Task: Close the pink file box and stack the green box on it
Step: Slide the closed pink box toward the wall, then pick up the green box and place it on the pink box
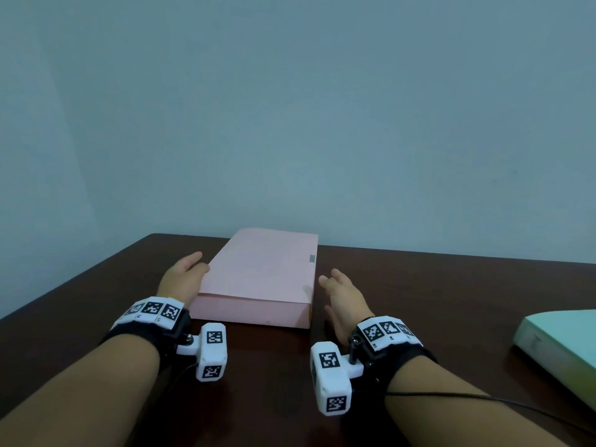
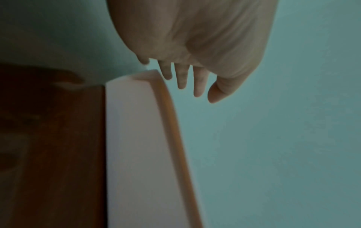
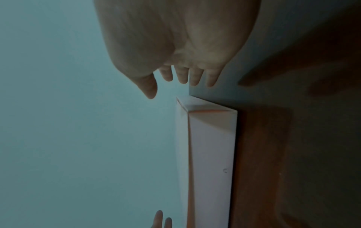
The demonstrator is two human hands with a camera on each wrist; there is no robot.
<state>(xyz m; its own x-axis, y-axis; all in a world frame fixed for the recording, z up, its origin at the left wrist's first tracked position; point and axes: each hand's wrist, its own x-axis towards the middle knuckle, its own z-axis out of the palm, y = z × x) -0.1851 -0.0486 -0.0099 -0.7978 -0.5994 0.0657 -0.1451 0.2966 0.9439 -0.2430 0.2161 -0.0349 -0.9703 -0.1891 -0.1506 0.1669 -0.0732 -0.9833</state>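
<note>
Dark wooden table (image 1: 419, 285) against a blue-grey wall (image 1: 290, 108); pink file box (image 1: 261, 272) lies shut; both hands' fingers (image 2: 181, 77) released.

Matt card on polished wood

The pink file box (image 1: 258, 275) looks like smooth matt card; the table (image 1: 419, 285) at lower frame is dark, glossy wood; the green box (image 1: 561, 346), lower right, seems smooth card too.

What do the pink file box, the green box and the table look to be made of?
Pink file box: probably thin card or paperboard, matte, with sharp fold creases and a thin lid sheet. Green box: similar matte card by its look, though only part shows. Table: dark brown wood or wood veneer, slightly glossy; which one cannot be told.
</note>
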